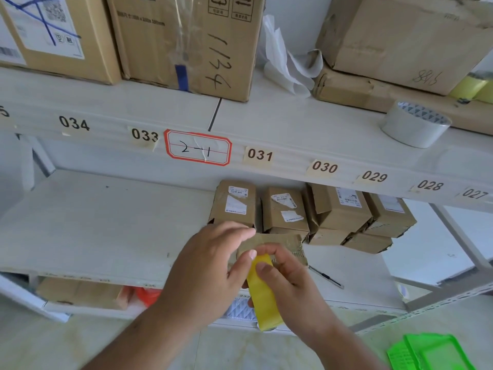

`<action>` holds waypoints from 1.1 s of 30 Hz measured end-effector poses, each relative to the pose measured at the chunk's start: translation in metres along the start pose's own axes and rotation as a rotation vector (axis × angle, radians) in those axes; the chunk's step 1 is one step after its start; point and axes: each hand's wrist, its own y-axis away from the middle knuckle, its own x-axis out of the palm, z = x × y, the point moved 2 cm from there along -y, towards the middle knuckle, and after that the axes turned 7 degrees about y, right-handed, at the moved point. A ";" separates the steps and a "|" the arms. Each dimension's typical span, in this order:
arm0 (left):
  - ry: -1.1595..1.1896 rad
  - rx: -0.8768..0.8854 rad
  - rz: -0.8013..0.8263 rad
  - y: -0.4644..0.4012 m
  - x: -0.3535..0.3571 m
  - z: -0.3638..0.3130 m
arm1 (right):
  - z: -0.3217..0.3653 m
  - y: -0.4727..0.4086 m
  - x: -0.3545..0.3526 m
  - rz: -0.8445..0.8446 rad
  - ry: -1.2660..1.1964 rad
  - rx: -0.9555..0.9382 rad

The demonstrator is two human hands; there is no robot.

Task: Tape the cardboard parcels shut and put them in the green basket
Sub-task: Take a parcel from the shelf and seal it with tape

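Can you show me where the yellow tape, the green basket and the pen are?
yellow tape (pixel 262 295): head view, middle of the strip pulled out between the hands.
green basket (pixel 437 352): head view, its rim at the bottom right corner.
pen (pixel 326 276): head view, middle of its barrel, lying on the shelf.

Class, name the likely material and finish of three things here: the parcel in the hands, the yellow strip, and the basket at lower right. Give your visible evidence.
Parcel: brown corrugated cardboard, matte; a torn fluted edge shows. Yellow strip: probably plastic packing tape, glossy and slightly translucent. Green basket: seemingly moulded plastic, bright and smooth; only a corner shows.
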 end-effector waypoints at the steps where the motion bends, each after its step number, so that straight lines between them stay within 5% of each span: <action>1: -0.004 -0.010 0.005 -0.002 0.000 0.001 | 0.000 0.000 0.000 0.004 0.006 -0.001; 33: 0.188 -0.280 0.115 -0.013 0.006 0.019 | -0.005 -0.014 0.008 0.036 0.046 0.020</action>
